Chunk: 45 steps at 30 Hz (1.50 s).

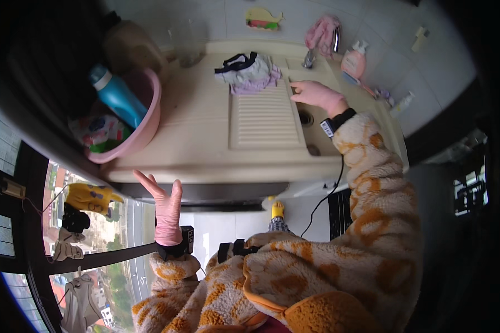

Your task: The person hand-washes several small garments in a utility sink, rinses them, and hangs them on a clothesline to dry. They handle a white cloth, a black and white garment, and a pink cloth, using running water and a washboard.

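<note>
My left hand point(166, 205), in a pink glove, hangs open with spread fingers just below the front edge of the cream sink counter point(189, 144). My right hand point(315, 94), gloved in pink, reaches over the right side of the ribbed washboard point(264, 119), fingers extended at the top of the basin point(322, 141); whether it touches the rim I cannot tell. A bundle of grey and lilac cloth with black trim point(247, 75) lies at the washboard's upper end, left of my right fingertips.
A pink tub point(150, 122) with a blue bottle point(116, 97) and packages stands left. At the back right are a tap point(309, 58), pink cloth point(322, 33), pump bottle point(354, 58) and small toiletries point(403, 102). A window with hanging clothes point(86, 197) is at lower left.
</note>
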{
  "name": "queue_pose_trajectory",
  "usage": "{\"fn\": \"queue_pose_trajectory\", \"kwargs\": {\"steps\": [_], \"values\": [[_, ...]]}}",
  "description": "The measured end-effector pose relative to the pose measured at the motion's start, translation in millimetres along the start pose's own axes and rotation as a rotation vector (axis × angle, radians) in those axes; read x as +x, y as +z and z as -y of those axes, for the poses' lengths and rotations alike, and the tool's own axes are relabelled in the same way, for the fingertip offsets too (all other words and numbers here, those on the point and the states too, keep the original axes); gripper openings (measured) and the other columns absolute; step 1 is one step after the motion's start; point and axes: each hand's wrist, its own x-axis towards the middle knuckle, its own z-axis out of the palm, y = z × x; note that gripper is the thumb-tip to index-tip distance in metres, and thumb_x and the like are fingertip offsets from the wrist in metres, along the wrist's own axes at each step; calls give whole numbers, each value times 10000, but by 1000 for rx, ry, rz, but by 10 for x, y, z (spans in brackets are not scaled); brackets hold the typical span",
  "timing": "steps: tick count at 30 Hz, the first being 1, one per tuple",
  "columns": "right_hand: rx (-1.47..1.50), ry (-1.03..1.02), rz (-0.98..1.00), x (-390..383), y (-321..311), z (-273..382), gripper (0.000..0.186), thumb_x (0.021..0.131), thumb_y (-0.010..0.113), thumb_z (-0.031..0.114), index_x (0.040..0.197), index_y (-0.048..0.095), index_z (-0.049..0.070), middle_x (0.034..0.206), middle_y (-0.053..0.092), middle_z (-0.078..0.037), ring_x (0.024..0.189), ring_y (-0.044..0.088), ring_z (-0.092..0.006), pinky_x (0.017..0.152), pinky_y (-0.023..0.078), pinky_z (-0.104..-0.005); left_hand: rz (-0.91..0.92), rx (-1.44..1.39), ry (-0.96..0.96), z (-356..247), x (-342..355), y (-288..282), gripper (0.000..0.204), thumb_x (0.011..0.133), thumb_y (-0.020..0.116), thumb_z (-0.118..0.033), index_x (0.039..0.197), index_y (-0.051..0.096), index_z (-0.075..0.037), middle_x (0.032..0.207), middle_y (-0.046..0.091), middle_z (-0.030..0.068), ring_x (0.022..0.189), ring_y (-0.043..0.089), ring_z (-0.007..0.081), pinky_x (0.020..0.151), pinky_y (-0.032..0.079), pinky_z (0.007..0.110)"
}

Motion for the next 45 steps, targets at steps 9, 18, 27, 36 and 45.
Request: {"fn": "queue_pose_trajectory", "kwargs": {"steps": [9, 18, 27, 36, 45], "values": [[-73, -172, -33, 1826, 766, -525, 898, 705, 653, 485, 1418, 285, 82, 1355, 424, -203, 1234, 442, -344, 1026, 354, -409, -47, 82, -33, -203, 308, 1320, 963, 767, 143, -820, 1481, 65, -177, 1542, 36, 52, 1408, 99, 272, 1129, 4, 470], [225, -621, 283, 1096, 877, -127, 352, 851, 571, 335, 1094, 604, 82, 910, 668, -102, 788, 648, -264, 709, 486, -379, -48, -50, -183, -366, 425, 1679, 565, 975, 367, -451, 1381, 384, -59, 1377, 438, 76, 1237, 431, 194, 1052, 281, 330], [-95, -517, -147, 1119, 601, -125, 397, 719, 636, 59, 1111, 608, 118, 1064, 583, -90, 1015, 540, -301, 871, 449, -355, 92, -237, -218, -330, 664, 2004, 392, 929, 566, -209, 1280, 511, -45, 1223, 572, 38, 1121, 491, 104, 978, 357, 252], [845, -519, -730, 573, -888, 134, 268, 887, 501, 232, 869, 625, -5, 875, 627, -24, 769, 542, -113, 743, 446, -260, 217, -66, 1, -646, 875, 2065, 344, 907, 588, -167, 1234, 554, -63, 1162, 609, 80, 1107, 523, 136, 985, 365, 284], [1739, -461, -77, -404, -1031, -493, 315, 942, 473, 280, 1141, 516, 40, 1071, 592, -21, 947, 541, -109, 846, 450, -257, 641, -547, 152, -1575, 657, 3101, 1046, 747, 766, -208, 1478, 21, -145, 1431, 240, 116, 1316, 250, 222, 1060, 248, 337]]}}
